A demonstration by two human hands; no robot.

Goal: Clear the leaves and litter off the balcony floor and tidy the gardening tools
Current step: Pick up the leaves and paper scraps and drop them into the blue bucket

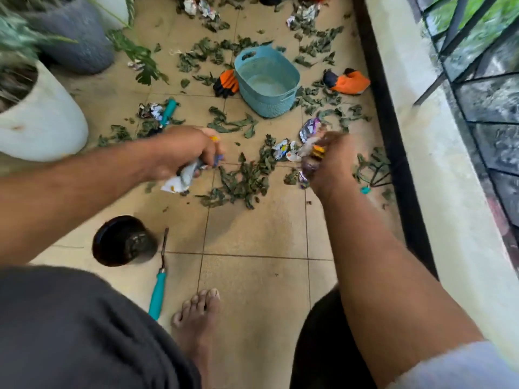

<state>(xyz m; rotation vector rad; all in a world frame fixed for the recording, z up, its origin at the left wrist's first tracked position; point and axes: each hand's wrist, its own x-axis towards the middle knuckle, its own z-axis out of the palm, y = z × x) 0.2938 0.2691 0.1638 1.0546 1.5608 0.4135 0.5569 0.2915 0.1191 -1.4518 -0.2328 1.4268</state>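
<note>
Both hands clutch crumpled foil wrappers; left hand (193, 153) and right hand (328, 161) sit just short of the round teal plastic basket (266, 80); the right lies nearer.

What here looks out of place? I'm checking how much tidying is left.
Plenty. Dry leaves and crumpled wrappers litter the tiles. Two orange gloves lie either side of the basket, not in it. A teal tool lies loose beside the black pot. Both hands hold wrappers.

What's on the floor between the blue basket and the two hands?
In the head view, dry green leaves lie scattered on the tiles between the blue basket and the left hand and right hand.
</note>
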